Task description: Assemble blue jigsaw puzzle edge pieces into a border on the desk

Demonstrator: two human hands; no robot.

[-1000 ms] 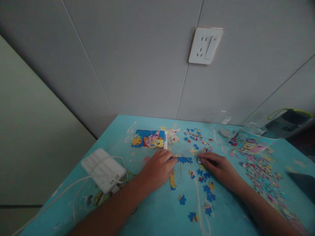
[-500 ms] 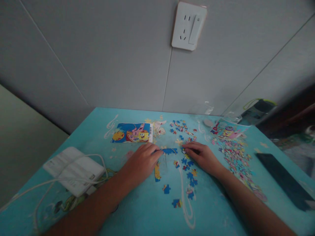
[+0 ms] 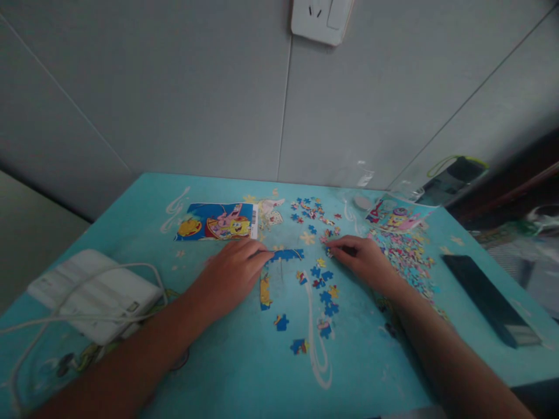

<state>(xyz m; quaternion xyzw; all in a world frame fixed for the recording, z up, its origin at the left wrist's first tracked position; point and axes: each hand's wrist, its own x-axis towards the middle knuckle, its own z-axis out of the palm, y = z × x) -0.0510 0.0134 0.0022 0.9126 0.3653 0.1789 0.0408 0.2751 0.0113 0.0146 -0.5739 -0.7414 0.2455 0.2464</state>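
The view has dropped and swung right since a second ago, so the wall socket (image 3: 322, 18) sits at the top edge and a dark flat slab (image 3: 491, 299) now shows at the right of the turquoise table (image 3: 244, 372). Both hands have barely moved, which suggests careful fitting. The left hand (image 3: 231, 273) lies flat, fingers loose, tips on the joined blue strip (image 3: 286, 255). The right hand (image 3: 364, 262) rests with its fingertips at a small piece beside the strip; whether it pinches it I cannot tell. Grey panelled wall behind. A white box (image 3: 94, 291) with cables lies at the left, the picture card (image 3: 216, 221) is beyond the left hand, and loose pieces (image 3: 408, 256) are heaped at the right.
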